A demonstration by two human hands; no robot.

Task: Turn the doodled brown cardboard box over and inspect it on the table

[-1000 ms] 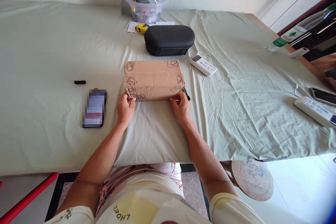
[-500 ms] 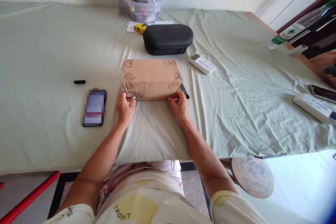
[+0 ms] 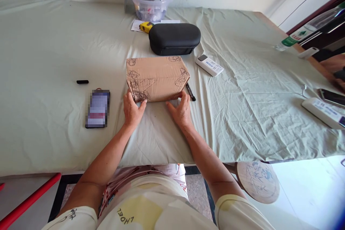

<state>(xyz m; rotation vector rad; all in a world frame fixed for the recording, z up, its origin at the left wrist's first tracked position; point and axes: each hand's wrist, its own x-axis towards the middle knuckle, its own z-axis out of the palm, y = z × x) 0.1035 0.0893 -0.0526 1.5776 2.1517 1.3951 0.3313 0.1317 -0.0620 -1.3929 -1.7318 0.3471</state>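
A brown cardboard box (image 3: 157, 75) with black scribbled drawings at its corners rests on the green cloth in front of me. My left hand (image 3: 132, 109) grips its near left corner, the thumb on the front face and the fingers round the side. At the near right corner, my right hand (image 3: 181, 109) has its fingers against the box and its thumb spread along the lower front edge. A black marker (image 3: 191, 92) lies beside the box on the right, close to my right fingers. The fingertips are partly hidden by the box.
Behind the box stands a black zip case (image 3: 174, 39), with a yellow tape measure (image 3: 146, 26) and a filled plastic basin (image 3: 151, 7) farther back. A white power bank (image 3: 209, 65) lies right; a phone (image 3: 97, 109) and black cap (image 3: 82, 82) lie left. A bottle (image 3: 293, 38) is far right.
The box's front face shows more fully and the box sits slightly turned. Both thumbs have spread inward along its lower front edge. The view has shifted a little.
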